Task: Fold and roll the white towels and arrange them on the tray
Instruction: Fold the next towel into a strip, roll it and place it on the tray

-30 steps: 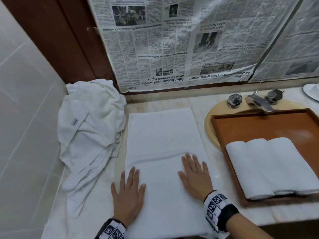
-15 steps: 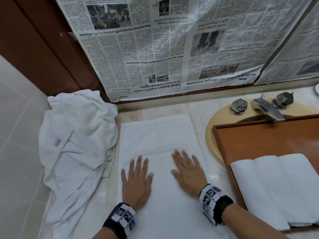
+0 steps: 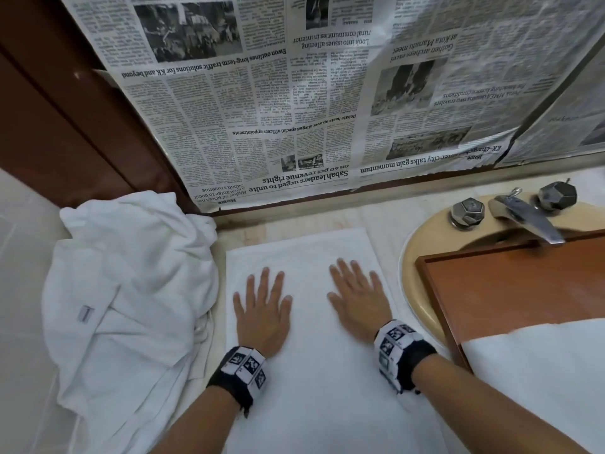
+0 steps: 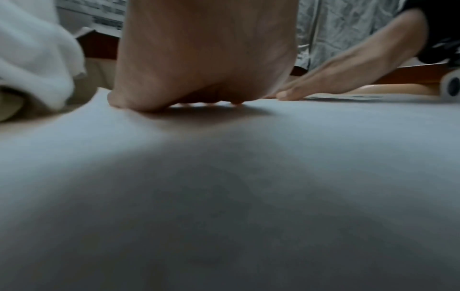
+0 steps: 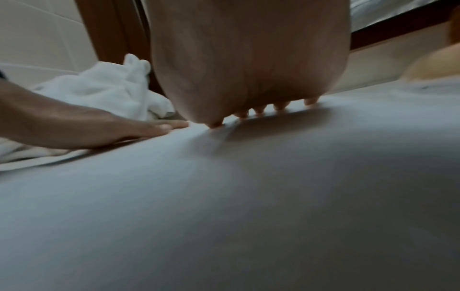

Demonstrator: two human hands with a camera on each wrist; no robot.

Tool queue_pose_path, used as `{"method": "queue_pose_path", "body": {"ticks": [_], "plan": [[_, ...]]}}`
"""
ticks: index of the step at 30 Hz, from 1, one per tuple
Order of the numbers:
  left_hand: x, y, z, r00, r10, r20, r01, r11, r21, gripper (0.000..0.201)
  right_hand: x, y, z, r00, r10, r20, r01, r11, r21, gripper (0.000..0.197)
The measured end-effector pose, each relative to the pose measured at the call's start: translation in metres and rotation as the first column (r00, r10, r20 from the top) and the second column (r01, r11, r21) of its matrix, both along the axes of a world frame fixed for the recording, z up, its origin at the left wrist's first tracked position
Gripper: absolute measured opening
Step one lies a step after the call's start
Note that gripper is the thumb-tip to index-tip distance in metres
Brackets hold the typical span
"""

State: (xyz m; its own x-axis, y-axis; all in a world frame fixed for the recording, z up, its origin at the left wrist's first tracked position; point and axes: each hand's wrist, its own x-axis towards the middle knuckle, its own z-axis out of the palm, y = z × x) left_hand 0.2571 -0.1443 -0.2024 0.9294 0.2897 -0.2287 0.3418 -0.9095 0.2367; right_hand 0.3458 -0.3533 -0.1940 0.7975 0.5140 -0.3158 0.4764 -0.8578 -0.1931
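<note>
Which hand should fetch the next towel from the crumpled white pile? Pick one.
Left. The left hand lies flat on the folded white towel right beside the crumpled white pile; the right hand lies farther, nearer the wooden tray.

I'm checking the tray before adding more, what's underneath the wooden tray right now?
The wooden tray rests across the beige sink basin, below the faucet. The bowl beneath is covered, so its contents cannot be seen.

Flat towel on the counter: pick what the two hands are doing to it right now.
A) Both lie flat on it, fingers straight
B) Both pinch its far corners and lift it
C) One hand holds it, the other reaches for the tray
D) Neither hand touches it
A: the left hand and right hand both lie palm-down with straight fingers on the flat towel.
</note>
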Motion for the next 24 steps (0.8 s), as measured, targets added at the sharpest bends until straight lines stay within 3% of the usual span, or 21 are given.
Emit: {"method": "queue_pose_path", "body": {"ticks": [4,9,11,13,17,20,24], "plan": [[0.007,0.026,0.004,0.99,0.141,0.006,-0.14,0.989,-0.041,0.058,0.023,-0.028,0.013,0.988,-0.155,0.02,0.156,0.984,-0.085,0.066],[0.035,0.023,0.028,0.981,0.191,0.035,-0.191,0.982,-0.016,0.061,-0.002,-0.049,0.03,0.956,-0.246,0.162,0.266,0.957,-0.114,0.057],[0.053,0.004,0.04,0.991,0.102,0.088,-0.102,0.995,-0.006,0.057,-0.021,-0.056,0.03,0.936,-0.284,0.207,0.303,0.951,-0.066,0.039],[0.075,-0.023,0.047,0.986,-0.089,0.141,0.097,0.994,-0.054,0.049,-0.038,-0.059,0.03,0.912,-0.348,0.215,0.368,0.928,-0.059,0.028],[0.117,-0.078,0.05,0.903,-0.406,0.141,0.429,0.872,-0.234,0.039,-0.05,-0.06,0.034,0.883,-0.445,0.149,0.456,0.889,-0.048,0.024],[0.135,-0.104,0.043,0.852,-0.514,0.099,0.523,0.824,-0.218,0.036,-0.047,-0.064,0.035,0.855,-0.511,0.096,0.512,0.859,0.005,0.015],[0.146,-0.117,0.036,0.842,-0.538,0.03,0.533,0.825,-0.188,0.033,-0.049,-0.064,0.031,0.835,-0.546,0.061,0.536,0.834,0.135,0.017]]}}
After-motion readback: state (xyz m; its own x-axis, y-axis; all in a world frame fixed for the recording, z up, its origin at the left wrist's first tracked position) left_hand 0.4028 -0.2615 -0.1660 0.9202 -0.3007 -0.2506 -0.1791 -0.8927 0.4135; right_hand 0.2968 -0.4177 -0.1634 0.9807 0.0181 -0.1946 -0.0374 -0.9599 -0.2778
